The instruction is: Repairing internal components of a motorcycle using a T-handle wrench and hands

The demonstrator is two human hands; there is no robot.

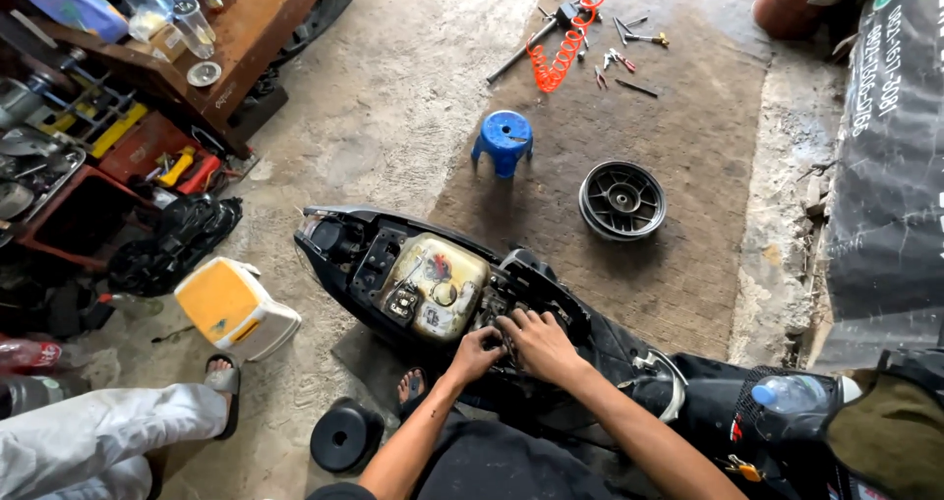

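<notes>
Scooter (413, 274) lies across the middle of my view on the concrete floor, seat and covers off, black bodywork open from above. A cream-yellow fuel tank (438, 284) sits exposed in the frame, stained, with a round fitting on top. Just right of the tank is a dark tangle of parts and wiring.

Left hand (475, 352): fingers curled down into that dark cluster just beside the tank. I cannot tell whether it grips anything; fingertips are hidden.
Right hand (539, 345): spread palm-down on the same spot, touching the left hand, fingers half bent. Nothing visibly held.

Around it:
- Blue plastic stool (503, 141) beyond the scooter, upright.
- Black wheel rim (621, 200) lying flat on the brown mat (688, 166), right of the stool.
- Orange coiled air hose (562, 53) and loose hand tools at the far end of the mat.
- Yellow-and-white box-shaped container (234, 308) left of the scooter, tipped on its side.
- Round black part (346, 436) on the floor near my left forearm.
- Clear bottle with blue cap (792, 394) lying at lower right.
- Black banner (890, 117) with white print and a green round mark hanging along the right edge.
- Cluttered workbench (265, 28) at upper left, small jars on top.
- Another person's white trouser leg (98, 436) and sandalled foot at lower left.
</notes>
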